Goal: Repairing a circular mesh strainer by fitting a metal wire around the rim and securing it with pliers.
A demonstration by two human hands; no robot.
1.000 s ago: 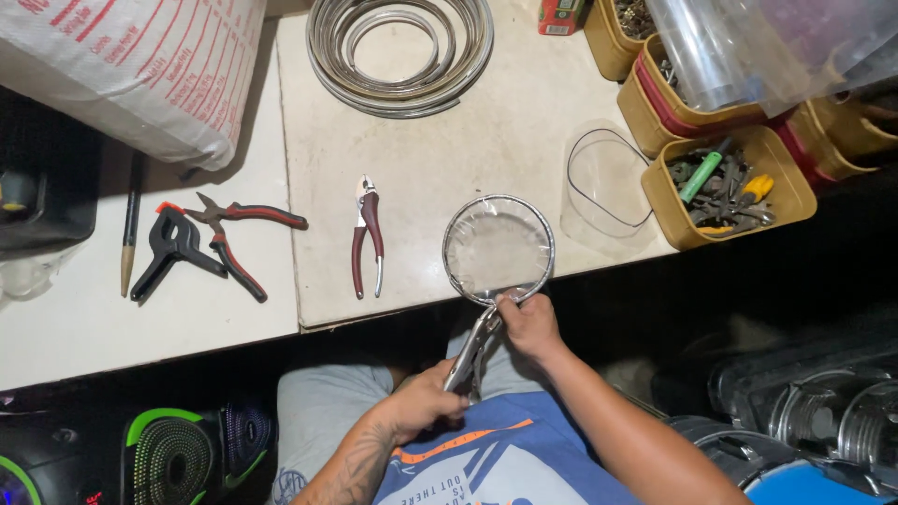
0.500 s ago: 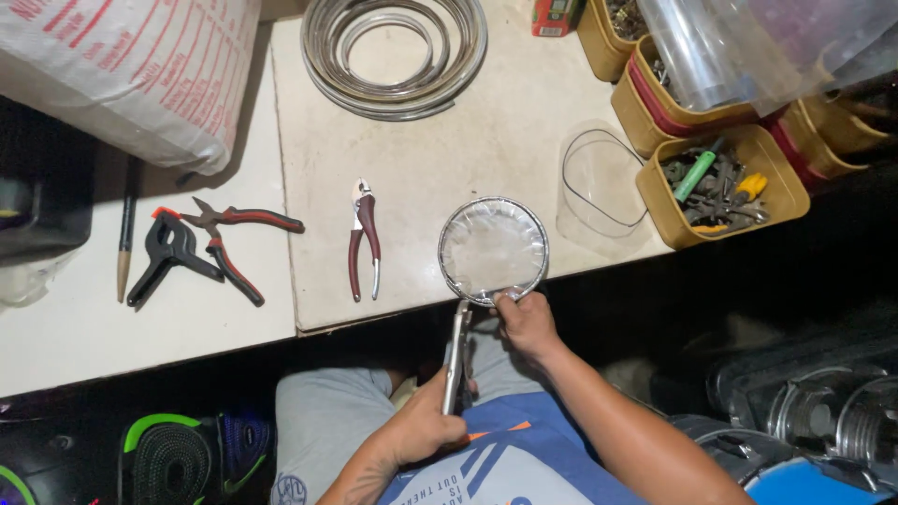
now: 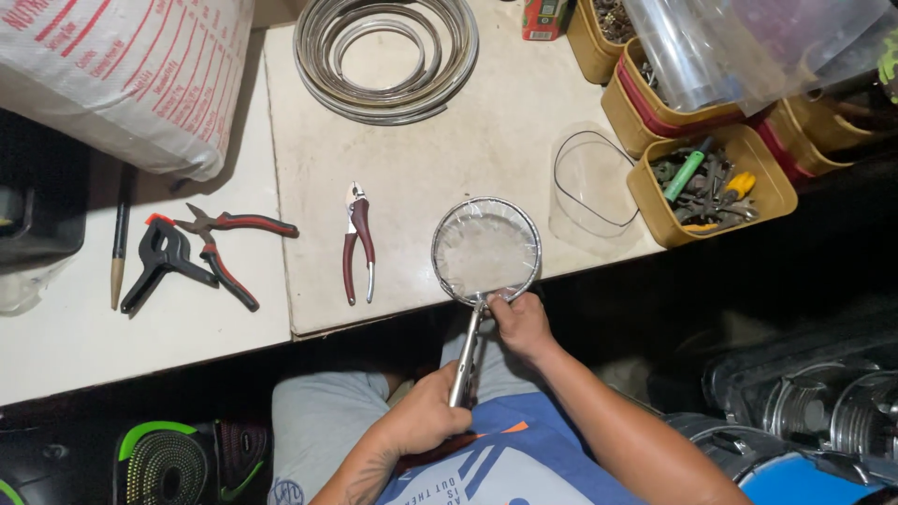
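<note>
I'm seeing left hand point(image 3: 426, 416) gripping pliers point(image 3: 466, 360), long axis pointing up-forward to round wire-rimmed ring point(image 3: 486, 251) at counter point(image 3: 412, 159) edge; right hand point(image 3: 519, 323) nearer, pinching ring's near rim.

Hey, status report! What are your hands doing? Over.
Left hand grips pliers. Right hand pinches ring at its rim. Nothing blocking. Over.

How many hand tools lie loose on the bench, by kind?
Red-handled pliers: 2
Black spring clamp: 1
Stick-like tool with a pale tip: 1
Total: 4
</note>
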